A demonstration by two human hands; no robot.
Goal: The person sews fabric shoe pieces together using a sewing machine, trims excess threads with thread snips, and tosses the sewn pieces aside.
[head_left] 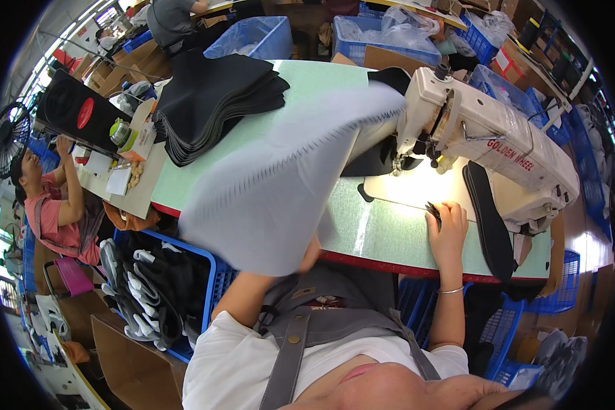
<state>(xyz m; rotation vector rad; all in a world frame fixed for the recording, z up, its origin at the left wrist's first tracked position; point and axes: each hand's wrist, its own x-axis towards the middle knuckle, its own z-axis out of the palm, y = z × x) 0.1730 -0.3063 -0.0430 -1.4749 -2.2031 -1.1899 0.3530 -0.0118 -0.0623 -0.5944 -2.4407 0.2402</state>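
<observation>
A large grey fabric piece (266,184) with a dark zigzag seam across it is raised in front of me, smeared by motion; its far end reaches the white sewing machine's head (417,123). My left hand (310,255) is at the piece's near edge, its fingers blurred and hidden behind the cloth. My right hand (448,231) rests on the table before the lit machine bed, closed round small dark thread snips (432,211) whose tips stick out beyond the fingers. Black cut pieces (374,162) lie partly under the grey piece near the needle.
A stack of black cut pieces (219,102) covers the table's far left. Long black strips (488,222) lie right of my right hand. At my left is a blue basket (214,280) of black-and-white pieces. A co-worker (61,201) sits further left, by a black speaker (75,109).
</observation>
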